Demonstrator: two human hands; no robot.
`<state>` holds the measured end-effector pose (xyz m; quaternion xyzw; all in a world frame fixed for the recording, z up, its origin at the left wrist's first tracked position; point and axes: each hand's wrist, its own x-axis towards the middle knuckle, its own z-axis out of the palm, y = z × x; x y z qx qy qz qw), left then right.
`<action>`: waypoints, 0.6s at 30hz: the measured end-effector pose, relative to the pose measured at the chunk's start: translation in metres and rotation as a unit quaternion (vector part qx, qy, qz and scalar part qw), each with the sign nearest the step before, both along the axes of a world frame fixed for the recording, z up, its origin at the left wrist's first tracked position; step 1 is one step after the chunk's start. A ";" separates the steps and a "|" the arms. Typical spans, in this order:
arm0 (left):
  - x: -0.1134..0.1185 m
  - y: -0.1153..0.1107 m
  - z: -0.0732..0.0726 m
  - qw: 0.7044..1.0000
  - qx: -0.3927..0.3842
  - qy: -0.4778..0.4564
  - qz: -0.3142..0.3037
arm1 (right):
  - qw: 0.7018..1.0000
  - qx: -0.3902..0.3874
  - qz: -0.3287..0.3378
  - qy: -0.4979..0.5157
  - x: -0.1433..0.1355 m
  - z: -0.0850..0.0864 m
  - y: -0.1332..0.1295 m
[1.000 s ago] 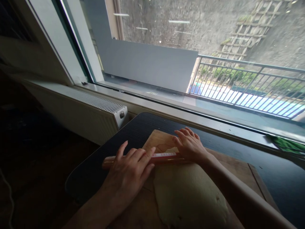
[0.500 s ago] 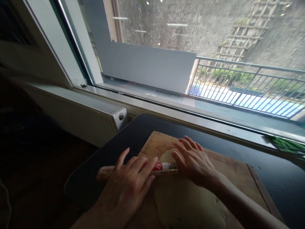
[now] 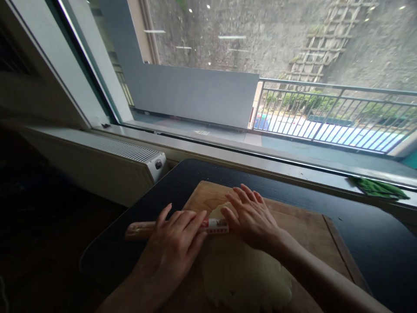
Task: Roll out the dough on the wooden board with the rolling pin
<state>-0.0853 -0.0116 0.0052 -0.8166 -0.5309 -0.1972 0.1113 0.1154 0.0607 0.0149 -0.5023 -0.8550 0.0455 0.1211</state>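
Observation:
A wooden rolling pin (image 3: 140,231) with a shiny surface and a red and white printed label lies across pale flat dough (image 3: 244,274). My left hand (image 3: 177,234) rests over the pin's left part, fingers stretched across the top and the little finger lifted. On the pin's right part lies my right hand (image 3: 254,217), its fingers spread and reaching past the pin. The pin's right end is hidden under this hand. Beneath the dough is a wooden board (image 3: 302,226); my forearms cover part of both.
The board stands on a dark table (image 3: 368,230) with rounded corners. A white radiator (image 3: 130,169) is at the left, below the window sill (image 3: 280,167). On the sill at the right lies a green cloth (image 3: 378,188). Outside the window runs a metal railing (image 3: 325,115).
The rolling pin has rolled slightly away from me over the dough, showing less red on its label. Both hands have moved with it. The whole view has shifted a little.

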 end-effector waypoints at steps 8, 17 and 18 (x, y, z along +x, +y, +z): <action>0.006 0.029 0.000 0.998 0.021 0.006 0.067 | 0.996 -0.035 -0.087 -0.004 -0.023 0.012 0.083; 0.017 -0.014 0.002 0.999 -0.018 -0.023 -0.023 | 0.998 0.042 0.030 -0.044 0.036 0.004 -0.038; 0.023 -0.010 0.003 0.999 -0.025 -0.022 -0.021 | 0.998 0.046 0.011 -0.052 0.039 0.003 -0.027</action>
